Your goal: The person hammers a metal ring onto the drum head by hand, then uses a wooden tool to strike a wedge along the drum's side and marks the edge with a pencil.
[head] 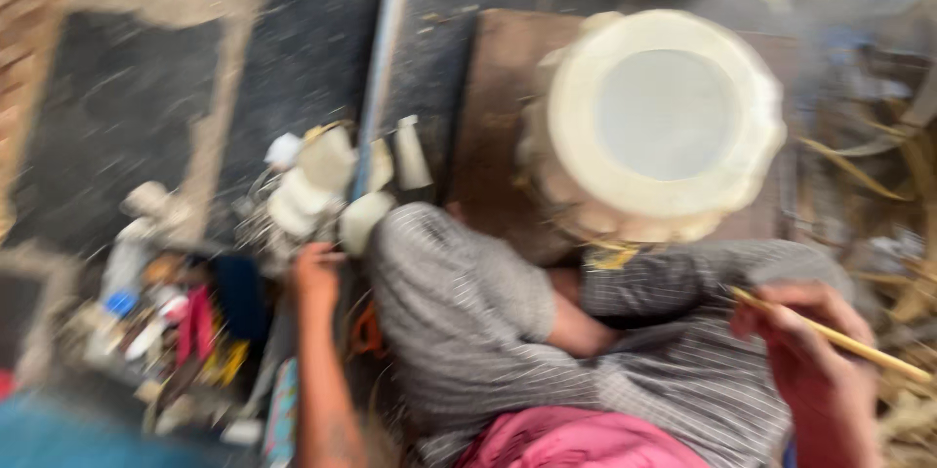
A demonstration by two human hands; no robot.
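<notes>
Two hands in view, frame heavily blurred. Right hand [815, 361] closed around thin yellowish stick [830, 333], below and right of large pale round drum [659, 122]. Stick tip pointing off right of drum. Left hand [314, 273] extended toward clutter of small items [185, 322], well left of drum; fingers loosely curled, grip on anything not discernible. Grey striped trouser knees [468, 312] directly below drum. Pale cone-shaped pieces [322, 180] just left of drum.
</notes>
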